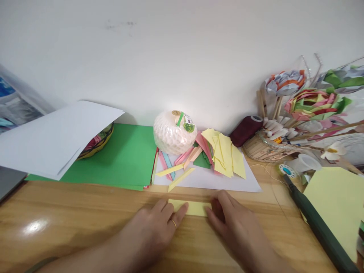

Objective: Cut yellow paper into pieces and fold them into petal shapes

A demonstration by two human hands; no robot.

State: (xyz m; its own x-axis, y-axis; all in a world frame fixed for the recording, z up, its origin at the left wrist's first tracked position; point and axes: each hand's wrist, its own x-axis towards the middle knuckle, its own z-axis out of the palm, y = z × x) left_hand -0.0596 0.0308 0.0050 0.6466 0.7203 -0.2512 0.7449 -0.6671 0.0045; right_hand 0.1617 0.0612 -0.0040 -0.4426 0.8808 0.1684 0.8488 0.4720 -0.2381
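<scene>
A narrow yellow paper strip [196,208] lies flat on the wooden table, close to its long stack of papers. My left hand [159,227] is over the strip's left end, fingers curled together and one fingertip pressing on the paper; a ring shows on one finger. My right hand [236,223] holds the strip's right end, its thumb at the edge and its fingers bent. Just beyond, folded yellow strips [181,179] and a fanned pile of yellow papers [224,153] rest on a white sheet [239,184].
Green sheets [127,155], white paper [54,136] over a basket [109,142], and a wrapped round object [174,134] stand behind. To the right are a thread spool [246,131], paper flowers [313,104], a woven basket [260,148], a dark tool [318,223] and yellow paper [335,201].
</scene>
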